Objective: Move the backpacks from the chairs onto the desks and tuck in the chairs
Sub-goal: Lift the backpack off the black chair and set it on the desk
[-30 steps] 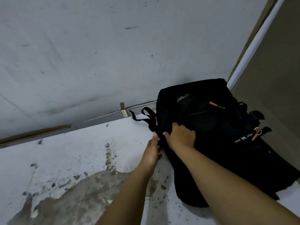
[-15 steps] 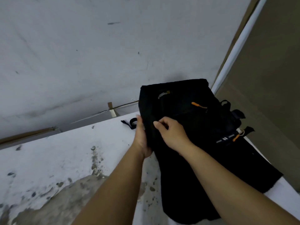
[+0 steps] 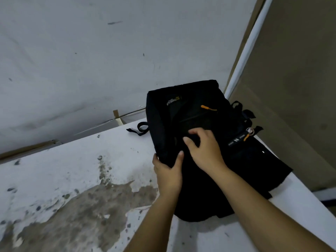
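A black backpack lies flat on the white tabletop, at its far right part, with its top end close to the wall and its lower end toward the person. The left hand grips the backpack's left edge, thumb on top of the fabric and fingers curled round the side. The right hand rests on the middle of the backpack with its fingers bent, pinching a fold of black fabric between thumb and fingertips. A black strap loops out from the backpack's left side onto the tabletop. An orange zipper pull shows on the front panel, and a second orange pull with a small ring sits at the right side beside some buckled straps. A small label with yellow lettering is near the top. The tabletop paint is worn away in a large brownish patch at the near left. A white pipe runs up the wall corner to the right.
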